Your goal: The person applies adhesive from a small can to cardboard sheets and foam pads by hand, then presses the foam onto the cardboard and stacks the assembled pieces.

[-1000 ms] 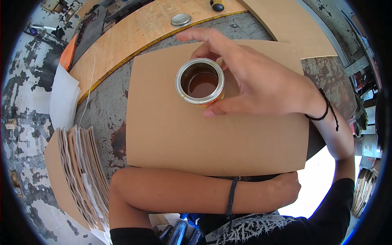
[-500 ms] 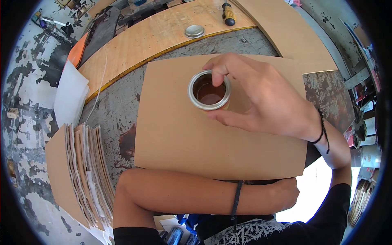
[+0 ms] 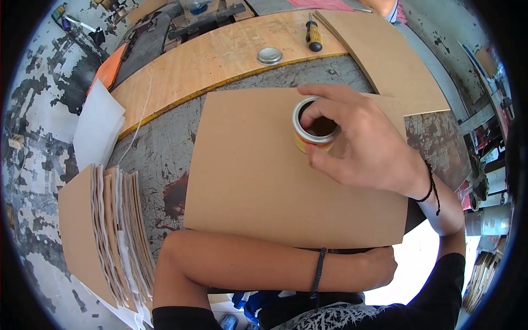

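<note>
On the sheet of brown cardboard (image 3: pixel 247 181) stands or hovers a small open tin can (image 3: pixel 301 144) with a silver rim, a yellow and red side and dark brown contents; whether it touches the sheet I cannot tell. My right hand (image 3: pixel 368 143) is closed around it from the right, thumb at the near side and one finger bent inside the mouth. Across the sheet's near edge lies my left forearm. At its end my left hand (image 3: pixel 379 269) is curled into a fist, palm side hidden. A round metal lid (image 3: pixel 270 55) rests farther back.
A yellow-handled screwdriver (image 3: pixel 314 38) lies on the plywood board (image 3: pixel 209 60) at the back. Another brown board (image 3: pixel 390 60) sits back right. Upright cardboard sheets (image 3: pixel 118 231) are stacked at the left, beside white paper sheets (image 3: pixel 99 132). The worn table (image 3: pixel 159 159) shows around them.
My right hand has carried the tin can to the right over the cardboard, and its finger now reaches into the mouth. My left fist stays put; the view has shifted slightly.
</note>
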Demonstrator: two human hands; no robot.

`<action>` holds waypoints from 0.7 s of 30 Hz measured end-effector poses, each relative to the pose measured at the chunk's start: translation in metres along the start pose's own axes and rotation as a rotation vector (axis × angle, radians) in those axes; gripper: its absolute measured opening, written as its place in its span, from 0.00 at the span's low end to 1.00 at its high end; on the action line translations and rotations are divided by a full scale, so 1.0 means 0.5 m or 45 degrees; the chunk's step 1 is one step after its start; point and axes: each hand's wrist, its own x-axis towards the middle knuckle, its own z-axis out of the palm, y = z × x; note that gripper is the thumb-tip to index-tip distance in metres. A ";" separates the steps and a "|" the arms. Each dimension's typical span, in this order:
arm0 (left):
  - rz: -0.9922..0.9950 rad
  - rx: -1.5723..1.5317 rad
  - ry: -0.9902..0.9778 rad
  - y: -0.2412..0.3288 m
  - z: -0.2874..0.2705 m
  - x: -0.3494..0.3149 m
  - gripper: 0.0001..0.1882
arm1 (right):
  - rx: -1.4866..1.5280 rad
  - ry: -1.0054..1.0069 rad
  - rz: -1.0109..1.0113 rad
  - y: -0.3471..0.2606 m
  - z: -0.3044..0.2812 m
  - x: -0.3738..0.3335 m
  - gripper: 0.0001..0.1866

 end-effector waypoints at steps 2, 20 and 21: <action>-0.001 0.017 0.020 0.000 0.000 -0.001 0.10 | -0.099 0.066 -0.055 -0.001 0.002 0.002 0.17; 0.052 -0.046 0.085 -0.009 0.025 0.019 0.09 | 0.080 0.012 0.084 -0.010 0.022 0.005 0.06; 0.051 -0.043 0.178 -0.008 0.035 0.018 0.06 | 0.092 0.010 0.086 -0.011 0.021 0.004 0.06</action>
